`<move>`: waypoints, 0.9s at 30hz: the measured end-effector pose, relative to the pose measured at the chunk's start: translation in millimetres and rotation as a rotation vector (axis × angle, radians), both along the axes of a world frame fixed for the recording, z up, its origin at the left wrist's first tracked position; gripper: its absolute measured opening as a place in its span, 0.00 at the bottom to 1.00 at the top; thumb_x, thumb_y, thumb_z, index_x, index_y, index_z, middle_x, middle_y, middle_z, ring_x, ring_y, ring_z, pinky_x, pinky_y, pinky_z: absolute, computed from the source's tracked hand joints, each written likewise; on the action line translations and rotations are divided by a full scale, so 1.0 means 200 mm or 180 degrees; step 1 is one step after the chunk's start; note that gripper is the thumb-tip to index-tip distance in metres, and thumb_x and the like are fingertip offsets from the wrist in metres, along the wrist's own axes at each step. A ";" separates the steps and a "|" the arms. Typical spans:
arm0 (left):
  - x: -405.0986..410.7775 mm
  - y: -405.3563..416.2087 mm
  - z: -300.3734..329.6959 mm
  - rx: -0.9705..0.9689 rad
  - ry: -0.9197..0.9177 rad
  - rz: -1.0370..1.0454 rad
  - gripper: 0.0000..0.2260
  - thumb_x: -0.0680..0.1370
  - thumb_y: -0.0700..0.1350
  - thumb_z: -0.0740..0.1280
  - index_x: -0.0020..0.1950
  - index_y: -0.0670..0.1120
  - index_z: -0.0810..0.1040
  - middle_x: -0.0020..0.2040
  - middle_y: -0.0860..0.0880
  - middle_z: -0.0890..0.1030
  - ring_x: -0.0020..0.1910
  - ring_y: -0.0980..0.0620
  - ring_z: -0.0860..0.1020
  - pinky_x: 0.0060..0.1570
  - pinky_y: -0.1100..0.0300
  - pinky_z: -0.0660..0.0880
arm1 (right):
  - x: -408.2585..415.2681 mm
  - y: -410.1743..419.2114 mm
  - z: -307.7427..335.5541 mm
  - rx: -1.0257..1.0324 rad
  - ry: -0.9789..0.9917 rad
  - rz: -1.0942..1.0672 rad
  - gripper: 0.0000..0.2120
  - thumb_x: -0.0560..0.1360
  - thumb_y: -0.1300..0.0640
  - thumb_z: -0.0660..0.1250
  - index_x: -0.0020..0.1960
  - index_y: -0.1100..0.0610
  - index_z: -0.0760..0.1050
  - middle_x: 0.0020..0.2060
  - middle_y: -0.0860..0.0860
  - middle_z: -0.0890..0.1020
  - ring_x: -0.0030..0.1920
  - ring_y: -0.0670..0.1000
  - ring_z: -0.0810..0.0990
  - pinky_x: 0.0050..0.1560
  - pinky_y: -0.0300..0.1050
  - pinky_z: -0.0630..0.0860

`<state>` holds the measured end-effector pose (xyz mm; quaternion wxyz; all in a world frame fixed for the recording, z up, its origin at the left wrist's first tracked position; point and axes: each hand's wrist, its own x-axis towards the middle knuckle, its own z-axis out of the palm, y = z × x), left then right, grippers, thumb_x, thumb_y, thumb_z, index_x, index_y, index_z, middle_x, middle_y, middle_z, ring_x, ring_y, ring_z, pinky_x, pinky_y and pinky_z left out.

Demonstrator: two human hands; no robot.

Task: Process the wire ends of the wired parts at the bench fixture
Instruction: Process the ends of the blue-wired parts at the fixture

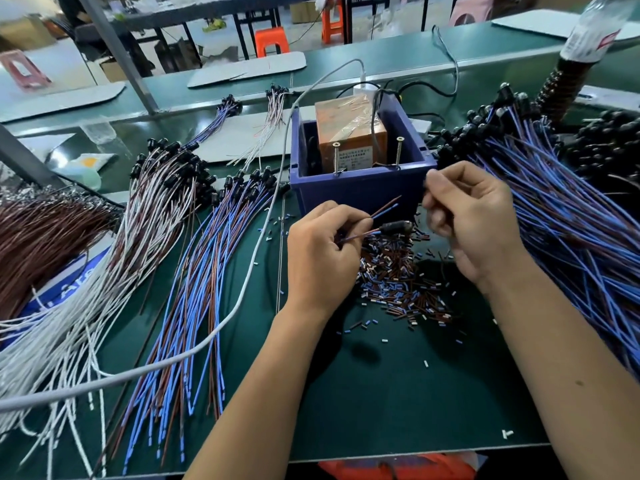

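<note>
My left hand (320, 251) pinches one wired part (396, 226), a small black body on a blue and a brown lead; the two wire ends (389, 206) stick up toward the fixture. The fixture is a blue bin (360, 188) holding an orange block (353, 133), with two screws (336, 157) standing on its front rim. My right hand (474, 216) hovers just right of the bin's front corner, fingers curled; whether it holds anything cannot be told. A large heap of blue-brown wired parts (554, 209) lies to the right.
Below the bin lies a pile of cut insulation bits (398, 282). Rows of blue-brown leads (194, 282), white leads (114, 271) and brown wires (38, 244) cover the left of the green mat. A grey cable (242, 292) curves across them. A bottle (595, 32) stands far right.
</note>
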<state>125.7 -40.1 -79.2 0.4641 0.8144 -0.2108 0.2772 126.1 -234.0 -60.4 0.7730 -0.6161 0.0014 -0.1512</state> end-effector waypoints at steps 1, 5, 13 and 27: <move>0.00 0.01 0.00 -0.0068 0.0020 0.0005 0.04 0.78 0.37 0.73 0.43 0.42 0.85 0.36 0.50 0.79 0.36 0.50 0.77 0.35 0.55 0.72 | 0.00 -0.01 0.00 -0.0052 0.0013 -0.0116 0.10 0.81 0.61 0.70 0.41 0.55 0.78 0.30 0.51 0.79 0.25 0.46 0.70 0.23 0.36 0.64; 0.00 0.00 0.00 -0.0198 0.0040 0.0015 0.04 0.78 0.37 0.73 0.44 0.42 0.85 0.37 0.50 0.80 0.36 0.51 0.78 0.36 0.53 0.74 | 0.00 0.05 -0.04 -0.0430 -0.0051 -0.0134 0.11 0.80 0.49 0.72 0.44 0.55 0.81 0.29 0.51 0.79 0.24 0.46 0.68 0.23 0.34 0.63; -0.01 -0.01 0.00 -0.0293 0.0064 -0.0061 0.04 0.77 0.35 0.73 0.45 0.42 0.87 0.38 0.50 0.84 0.39 0.51 0.81 0.40 0.51 0.77 | -0.02 0.08 -0.05 -0.0790 -0.0490 0.0113 0.04 0.77 0.53 0.75 0.44 0.52 0.85 0.28 0.46 0.80 0.25 0.45 0.73 0.27 0.33 0.68; -0.03 -0.03 0.00 -0.1249 0.0176 -0.0092 0.03 0.77 0.37 0.73 0.46 0.41 0.87 0.39 0.48 0.86 0.39 0.47 0.85 0.41 0.45 0.82 | -0.04 0.18 -0.05 -0.0480 -0.0549 0.0443 0.04 0.80 0.54 0.73 0.48 0.53 0.84 0.26 0.50 0.77 0.21 0.47 0.68 0.21 0.35 0.64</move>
